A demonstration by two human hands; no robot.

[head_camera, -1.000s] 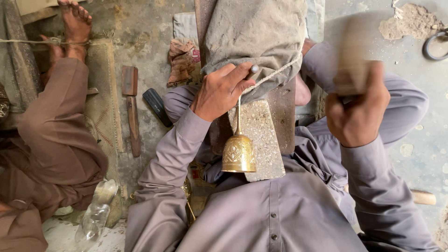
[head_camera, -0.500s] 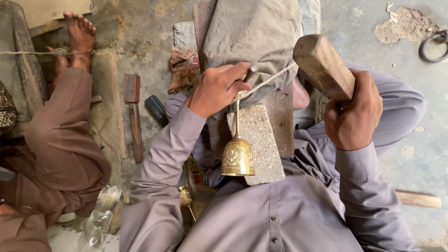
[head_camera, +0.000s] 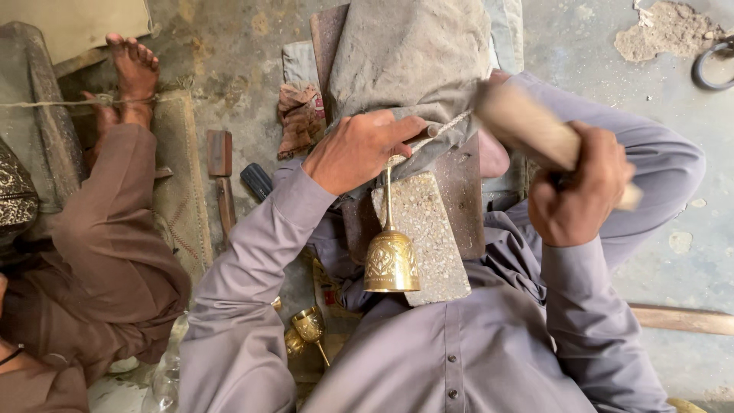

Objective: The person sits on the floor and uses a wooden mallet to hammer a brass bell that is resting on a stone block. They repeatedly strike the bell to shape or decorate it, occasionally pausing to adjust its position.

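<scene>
- Head view, looking straight down: person in grey sits on the floor, a board [head_camera: 459,191] w/ a speckled block [head_camera: 428,237] between the legs.
- Left hand [head_camera: 359,149] pinches a thin rod [head_camera: 428,131] between thumb & fingers, pressing it down at the top of the board, against the grey cloth [head_camera: 413,53] draped there.
- Bell [head_camera: 391,260], brass, engraved, lies on the block w/ mouth toward the person; its long stem [head_camera: 387,199] runs up under the left hand.
- Right hand [head_camera: 577,191] is wrapped tight round a wooden mallet [head_camera: 527,122]; mallet head is motion-blurred, up by the rod end, just right of the left fingertips.
- Can't tell if the mallet is touching the rod yet, too blurry.
- Risk 1, my guess: mallet lands v. close to the left thumb & fingers; a slightly off blow would catch them.
- Risk 2: rod is only held by a pinch, so a glancing hit could kick it sideways & scar the stem.
- Risk 3: bell just rests on the block, nothing clamps it; a jolt may roll it off toward the lap.
- Nearby: second small brass cup [head_camera: 310,325] by the left elbow, a hand tool [head_camera: 220,176] on the floor, another person in brown [head_camera: 99,260] sitting to the left, well apart from the blow.
</scene>
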